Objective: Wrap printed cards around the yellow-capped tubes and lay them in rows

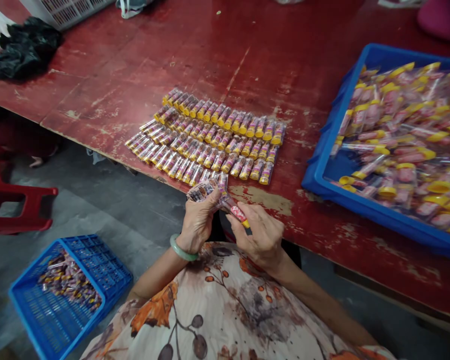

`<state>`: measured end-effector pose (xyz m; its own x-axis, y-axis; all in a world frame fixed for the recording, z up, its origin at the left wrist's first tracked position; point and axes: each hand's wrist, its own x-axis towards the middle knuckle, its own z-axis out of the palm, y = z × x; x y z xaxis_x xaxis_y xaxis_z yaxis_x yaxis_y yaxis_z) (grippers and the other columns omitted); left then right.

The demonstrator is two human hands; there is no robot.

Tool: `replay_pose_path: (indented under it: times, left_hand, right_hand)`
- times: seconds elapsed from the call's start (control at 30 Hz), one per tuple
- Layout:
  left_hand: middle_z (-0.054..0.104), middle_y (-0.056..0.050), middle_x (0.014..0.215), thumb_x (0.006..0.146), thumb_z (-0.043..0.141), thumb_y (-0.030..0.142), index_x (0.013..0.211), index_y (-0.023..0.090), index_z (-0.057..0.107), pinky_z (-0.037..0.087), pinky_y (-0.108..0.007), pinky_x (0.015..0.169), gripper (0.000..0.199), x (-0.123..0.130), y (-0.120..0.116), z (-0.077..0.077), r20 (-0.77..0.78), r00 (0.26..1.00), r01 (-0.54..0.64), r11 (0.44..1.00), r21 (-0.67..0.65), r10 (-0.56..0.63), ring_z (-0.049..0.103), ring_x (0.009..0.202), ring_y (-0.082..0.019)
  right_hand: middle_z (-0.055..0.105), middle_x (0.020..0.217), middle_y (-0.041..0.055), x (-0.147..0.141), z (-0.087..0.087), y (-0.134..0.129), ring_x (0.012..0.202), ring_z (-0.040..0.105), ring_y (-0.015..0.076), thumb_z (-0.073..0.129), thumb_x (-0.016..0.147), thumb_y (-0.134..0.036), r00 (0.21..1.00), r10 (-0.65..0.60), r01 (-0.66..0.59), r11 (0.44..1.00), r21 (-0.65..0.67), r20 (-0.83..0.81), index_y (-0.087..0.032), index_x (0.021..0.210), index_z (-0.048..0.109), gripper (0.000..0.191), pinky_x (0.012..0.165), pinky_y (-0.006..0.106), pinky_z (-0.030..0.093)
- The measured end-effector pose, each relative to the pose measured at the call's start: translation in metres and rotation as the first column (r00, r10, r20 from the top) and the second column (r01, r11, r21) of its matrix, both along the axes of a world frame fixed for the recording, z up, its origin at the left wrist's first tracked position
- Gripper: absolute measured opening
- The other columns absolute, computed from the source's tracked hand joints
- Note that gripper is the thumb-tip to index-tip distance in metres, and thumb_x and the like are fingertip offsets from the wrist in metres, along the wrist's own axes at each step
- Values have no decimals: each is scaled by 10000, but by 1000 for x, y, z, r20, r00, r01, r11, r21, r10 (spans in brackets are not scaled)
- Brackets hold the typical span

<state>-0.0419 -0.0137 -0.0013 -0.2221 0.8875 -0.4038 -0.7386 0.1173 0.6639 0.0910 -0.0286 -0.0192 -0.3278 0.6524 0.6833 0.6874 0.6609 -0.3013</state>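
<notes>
My left hand (200, 215), with a green bangle at the wrist, grips a bunch of clear plastic wrappers (201, 191) near the table's front edge. Between the thumb and fingers of my right hand (258, 231) is a small tube (237, 211) with a pink-and-white label and a yellow end. Its upper end meets the clear plastic by my left thumb. Just beyond my hands, several rows of wrapped tubes with yellow ends (213, 135) lie side by side on the red table (277, 75).
A blue tray (324, 150) of loose yellow-ended tubes stands on the right. Down on the floor at left is a blue basket (108, 272) holding more tubes, near a red stool (22, 207). A black bag (26, 47) and a white crate (69, 12) sit at upper left.
</notes>
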Motion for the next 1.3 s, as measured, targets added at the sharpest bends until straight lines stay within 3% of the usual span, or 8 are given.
replay_pose_path:
  times: [0.27,0.53,0.63,0.7,0.73,0.9,1.07,1.3]
  left_hand:
    - [707,-6,795,581,872,278,862,145,699,550,-276,642,356,-4,-2,-5,-47,997,50,995,-81,-54,655,676,-139]
    - [728,-16,837,595,866,213,898,139,716,533,-259,745,346,-1,-7,-4,-16,996,89,996,-9,-89,660,719,-122]
    - [727,-14,828,597,869,236,920,148,709,538,-262,711,371,-4,-7,-2,13,993,114,993,-24,-114,662,711,-130]
    - [721,-7,808,592,872,253,905,152,702,537,-256,680,370,-7,-7,-1,24,990,138,990,-28,-137,657,693,-128]
    - [718,-4,805,588,875,255,893,152,700,538,-254,674,366,-7,-8,0,28,988,151,988,-27,-150,654,692,-126]
    - [719,-3,835,556,892,240,899,158,697,540,-256,736,403,0,-14,4,29,981,193,981,-4,-192,655,742,-126]
    - [721,-14,845,553,892,305,898,164,706,538,-272,744,416,6,-21,7,25,962,271,962,23,-272,655,737,-139]
    - [733,-39,877,527,902,301,923,161,714,543,-313,774,460,9,-26,7,20,957,290,957,2,-290,673,766,-171]
  right_hand:
    - [689,802,86,-1,3,-1,679,660,178,663,831,-202,999,3,-5,999,-35,-54,-114,1046,554,257,611,271,526]
    - [670,836,97,-5,2,5,736,651,186,693,822,-219,990,74,-78,997,-28,-123,-119,1102,528,341,635,274,542]
    - [647,1011,130,7,8,6,858,648,205,672,837,-277,940,240,-299,922,-247,-243,-137,1208,508,429,702,311,569]
    - [614,1074,121,15,12,5,802,630,172,625,852,-229,895,298,-413,834,-366,-331,-162,1245,502,417,690,313,569]
    - [605,1080,114,19,14,4,747,611,148,598,851,-181,887,293,-424,823,-377,-357,-170,1238,512,397,674,306,563]
    - [620,992,76,16,17,-1,671,560,118,572,779,-65,893,146,-273,928,-255,-425,-178,1065,599,309,603,282,511]
    - [638,895,46,6,22,-2,635,567,123,570,765,-85,878,37,-151,967,-203,-478,-193,966,630,236,564,283,507]
    - [660,809,41,4,28,-4,669,617,137,566,774,-77,887,4,-75,988,-135,-463,-184,877,656,173,566,281,525]
